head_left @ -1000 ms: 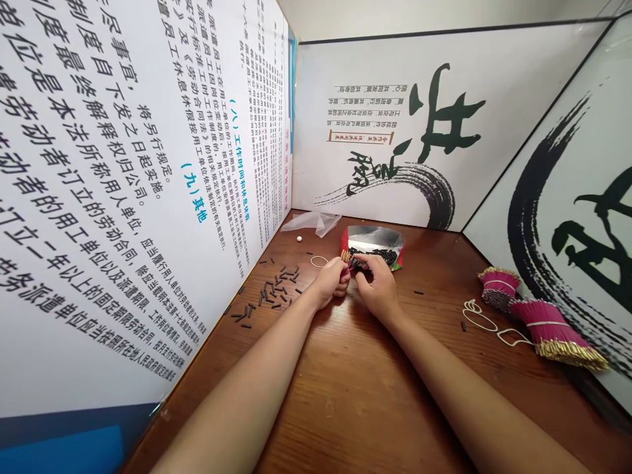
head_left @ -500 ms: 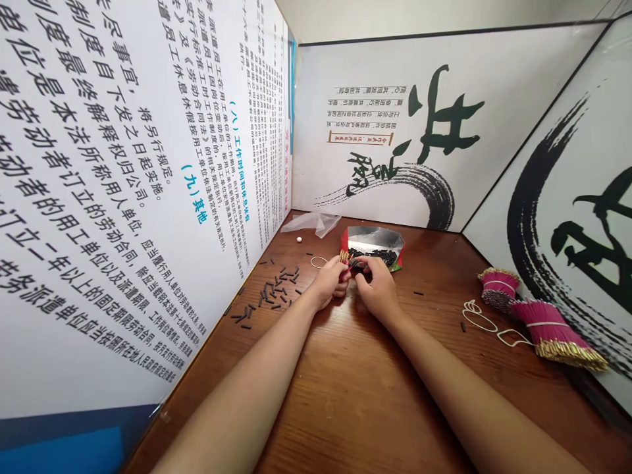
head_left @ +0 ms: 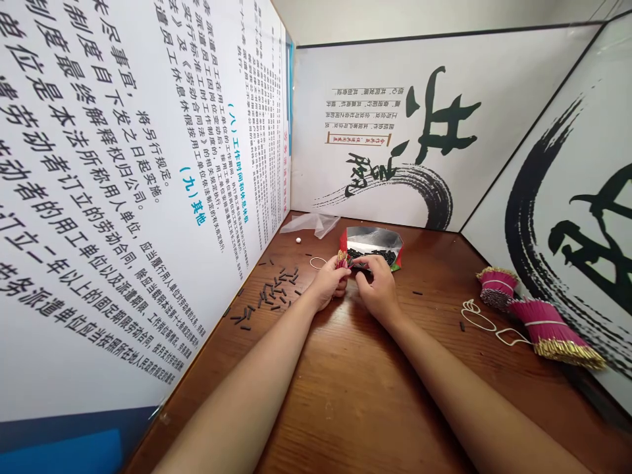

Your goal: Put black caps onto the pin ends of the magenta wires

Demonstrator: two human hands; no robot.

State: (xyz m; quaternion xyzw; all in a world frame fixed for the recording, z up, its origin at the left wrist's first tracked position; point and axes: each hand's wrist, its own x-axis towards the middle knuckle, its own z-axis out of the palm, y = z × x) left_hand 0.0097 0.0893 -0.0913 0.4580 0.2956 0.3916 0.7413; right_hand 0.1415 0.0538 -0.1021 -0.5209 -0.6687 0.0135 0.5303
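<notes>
My left hand [head_left: 328, 284] is wrapped round a small bundle of pink sticks with gold tips [head_left: 342, 258], the tips pointing up. Close on its right, my right hand [head_left: 378, 283] has its fingers bent together at the bundle's side; what they pinch, if anything, is too small to make out. Just behind both hands lies an open foil bag [head_left: 371, 237] with red and green edges, holding many small black pieces [head_left: 383, 255]. More black pieces [head_left: 270, 293] are scattered on the brown table [head_left: 340, 401] to the left of my left hand.
Two thick tied bundles of pink sticks, a smaller one [head_left: 497, 283] and a larger one [head_left: 548, 324], lie at the right beside a loose white cord [head_left: 478, 317]. Clear plastic [head_left: 323, 224] lies at the back. Printed panels [head_left: 365, 72] wall the table.
My right fingers have shifted slightly at the bundle, and the dark piece seen near their tips is no longer distinct. The whole view has moved a little.
</notes>
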